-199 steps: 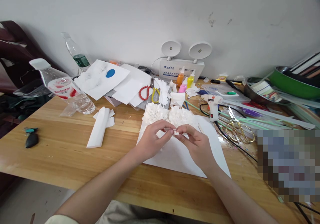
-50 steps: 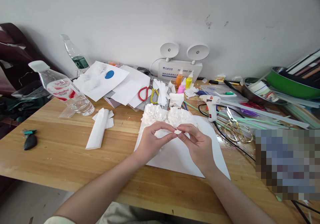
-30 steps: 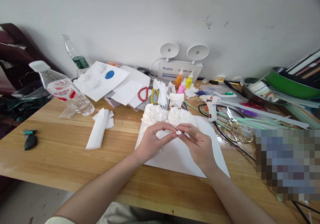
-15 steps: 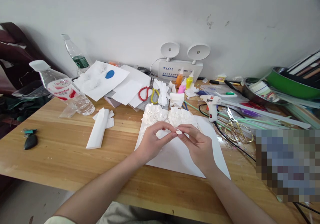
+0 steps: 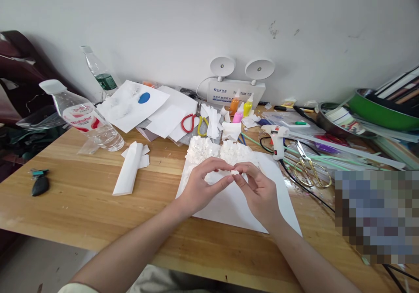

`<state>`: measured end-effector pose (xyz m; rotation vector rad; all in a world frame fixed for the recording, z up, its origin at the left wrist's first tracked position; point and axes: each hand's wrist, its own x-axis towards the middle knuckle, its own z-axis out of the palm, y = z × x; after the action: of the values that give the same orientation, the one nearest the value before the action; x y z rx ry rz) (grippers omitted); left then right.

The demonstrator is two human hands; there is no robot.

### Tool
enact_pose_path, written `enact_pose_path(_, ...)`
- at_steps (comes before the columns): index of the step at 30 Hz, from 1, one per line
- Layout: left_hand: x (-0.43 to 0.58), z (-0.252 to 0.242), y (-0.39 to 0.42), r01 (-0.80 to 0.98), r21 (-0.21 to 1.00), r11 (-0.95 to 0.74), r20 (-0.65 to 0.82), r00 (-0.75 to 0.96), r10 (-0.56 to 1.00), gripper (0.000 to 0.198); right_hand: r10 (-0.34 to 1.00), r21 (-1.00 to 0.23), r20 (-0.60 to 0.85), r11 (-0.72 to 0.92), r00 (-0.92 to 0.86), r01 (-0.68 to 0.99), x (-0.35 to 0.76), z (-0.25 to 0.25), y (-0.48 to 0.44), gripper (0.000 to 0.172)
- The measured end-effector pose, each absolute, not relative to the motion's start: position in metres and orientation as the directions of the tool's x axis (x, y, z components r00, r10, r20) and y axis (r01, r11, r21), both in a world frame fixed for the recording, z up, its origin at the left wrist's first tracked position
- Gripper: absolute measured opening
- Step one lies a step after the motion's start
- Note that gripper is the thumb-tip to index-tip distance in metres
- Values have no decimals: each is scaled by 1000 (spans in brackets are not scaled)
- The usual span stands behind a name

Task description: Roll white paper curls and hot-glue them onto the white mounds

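Note:
A small white piece, perhaps paper [image 5: 235, 172], is pinched between the fingertips of both hands. My left hand [image 5: 203, 186] has its thumb and index finger at the piece's left side, with a gap between them further back. My right hand [image 5: 260, 190] grips the other side, its thumb and fingers pressed together. Both are held above a white sheet of paper [image 5: 235, 212] on the table. Just behind the hands lie two heaps of small white crumpled pieces, a left heap [image 5: 200, 149] and a right heap [image 5: 236, 150], partly hidden by my fingers.
On the wooden table [image 5: 78, 205], a folded white paper [image 5: 127, 170] and a water bottle [image 5: 88, 118] are at left. Behind are pliers [image 5: 197, 120], paint bottles [image 5: 238, 114] and an emergency lamp [image 5: 218, 92]. A glue gun [image 5: 278, 140] and scissors [image 5: 307, 166] lie right, beside a black cord.
My left fingers have shifted slightly around the small white piece, the thumb and index finger opening a little wider behind it. Both hands stay in nearly the same place.

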<state>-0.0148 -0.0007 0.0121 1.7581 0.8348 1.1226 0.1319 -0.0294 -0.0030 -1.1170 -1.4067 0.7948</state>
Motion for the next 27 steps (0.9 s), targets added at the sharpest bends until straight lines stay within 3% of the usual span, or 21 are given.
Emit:
enact_pose_path(4, -15, 12, -1, 87, 897, -433, 379, 352, 856, 13, 938, -937, 334, 319, 94, 141, 132, -3, -28, 7)
enact_pose_path(10, -15, 13, -4, 86, 903, -422, 370, 348, 862, 15, 985, -971, 171, 166, -10, -174, 132, -4, -26, 6)
enact_pose_path(14, -16, 13, -4, 64, 899, -434, 386, 352, 853, 14, 992, -964, 109, 89, -68, -251, 132, -5, -25, 4)
enact_pose_path(19, -18, 13, -1, 160, 817, -553, 480, 343, 808, 9, 953, -953, 302, 302, -22, 0, 137, -1, -24, 4)
enact_pose_path(23, -20, 14, 1, 263, 673, -691, 595, 363, 717, 10, 885, -834, 464, 452, -41, 316, 143, 4, -23, 12)
enact_pose_path(27, -22, 15, 3, 320, 596, -737, 608, 420, 674, 13, 819, -697, 564, 541, -106, 471, 145, 8, -22, 17)
